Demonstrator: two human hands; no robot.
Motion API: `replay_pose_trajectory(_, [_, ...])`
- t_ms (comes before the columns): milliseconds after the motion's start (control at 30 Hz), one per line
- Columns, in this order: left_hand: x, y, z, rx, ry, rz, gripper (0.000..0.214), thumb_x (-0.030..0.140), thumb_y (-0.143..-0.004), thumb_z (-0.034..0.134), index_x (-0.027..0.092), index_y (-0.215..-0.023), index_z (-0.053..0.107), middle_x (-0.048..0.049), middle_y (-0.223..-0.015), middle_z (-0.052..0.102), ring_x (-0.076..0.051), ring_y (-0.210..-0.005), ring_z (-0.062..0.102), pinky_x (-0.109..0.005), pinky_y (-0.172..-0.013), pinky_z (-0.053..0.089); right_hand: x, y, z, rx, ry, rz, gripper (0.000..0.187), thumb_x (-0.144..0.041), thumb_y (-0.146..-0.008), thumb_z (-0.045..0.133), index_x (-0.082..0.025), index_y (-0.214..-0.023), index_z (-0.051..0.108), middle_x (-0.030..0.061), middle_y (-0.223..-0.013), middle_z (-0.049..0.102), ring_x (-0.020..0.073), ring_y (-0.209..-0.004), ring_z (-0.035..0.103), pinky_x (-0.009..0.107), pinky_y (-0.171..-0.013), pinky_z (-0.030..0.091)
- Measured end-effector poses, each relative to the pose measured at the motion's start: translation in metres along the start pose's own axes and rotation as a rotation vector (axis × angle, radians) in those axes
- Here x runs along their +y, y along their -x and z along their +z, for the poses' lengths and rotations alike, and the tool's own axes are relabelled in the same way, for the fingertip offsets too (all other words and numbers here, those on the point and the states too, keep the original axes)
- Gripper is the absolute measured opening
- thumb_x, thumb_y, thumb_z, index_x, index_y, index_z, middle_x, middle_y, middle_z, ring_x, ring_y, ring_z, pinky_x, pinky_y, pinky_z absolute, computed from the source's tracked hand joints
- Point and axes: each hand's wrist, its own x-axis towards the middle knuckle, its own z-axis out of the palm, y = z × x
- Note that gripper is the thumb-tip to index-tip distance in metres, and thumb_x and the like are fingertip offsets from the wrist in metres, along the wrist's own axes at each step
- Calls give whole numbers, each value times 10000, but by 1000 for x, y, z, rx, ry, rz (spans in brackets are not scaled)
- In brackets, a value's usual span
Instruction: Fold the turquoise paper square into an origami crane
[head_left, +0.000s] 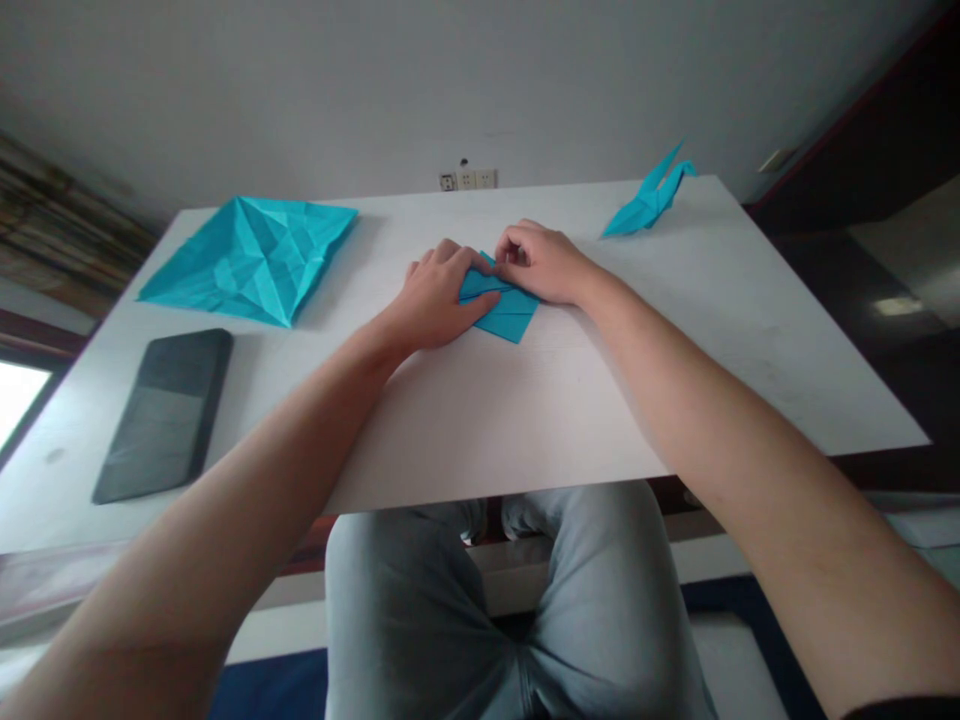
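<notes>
A small folded piece of blue origami paper [514,325] lies on the white table [480,420] between my two hands. My left hand [442,295] rests over its left side, with the thumb and fingers pressing the paper down. At the upper right edge of the paper, my right hand [544,262] has its fingers curled, thumb and forefinger pinching at the fold. Part of the paper is hidden beneath both hands. Creases and a layered flap show on its visible surface.
An unfolded, creased blue sheet [259,255] lies at the back left. In front of it is a dark phone or tablet [165,415]. A finished blue paper crane [649,203] stands at the back right. Behind the table, the wall holds power sockets [469,180].
</notes>
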Motion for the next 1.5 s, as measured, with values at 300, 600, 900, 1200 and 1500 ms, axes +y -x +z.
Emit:
replay_pose_trajectory(300, [0,0,-1,-11,-2,-11,579,523,-1140,728,288,-1667,777,-207,-1735,748,-486,-1666,692,-743,-1468,500,0,1,-2,-8,19,-15,33,-255,-1110,833,-260,-1137,852,98,-1348,873,308,-1188,781,468,-1106,583])
replay_pose_trajectory(600, [1,1,-1,-19,-6,-12,586,529,-1155,729,268,-1678,767,-215,-1741,736,-489,-1684,679,-731,-1473,494,-2,0,-2,-10,5,-4,29,-249,-1102,846,-256,-1129,846,94,-1331,864,304,-1174,771,476,-1117,587])
replay_pose_trajectory(900, [-1,1,1,-10,-9,-15,570,553,-1155,737,302,-1666,764,-190,-1717,739,-477,-1634,697,-725,-1440,513,2,-1,-1,-6,6,-4,50,-314,-1117,873,-272,-1141,860,82,-1305,867,305,-1149,770,478,-1108,598])
replay_pose_trajectory(1200, [1,0,-1,-22,-5,-21,586,509,-1136,733,280,-1674,764,-213,-1730,729,-497,-1651,680,-748,-1462,490,2,0,-2,-10,10,-10,81,-346,-1128,869,-268,-1147,860,86,-1332,871,308,-1167,777,457,-1099,576])
replay_pose_trajectory(1500, [0,1,0,-16,-7,-21,565,514,-1152,737,291,-1671,761,-203,-1736,720,-480,-1658,674,-716,-1464,492,1,-1,-2,-21,49,-16,71,-303,-1129,824,-262,-1170,866,94,-1348,877,316,-1165,786,472,-1091,575])
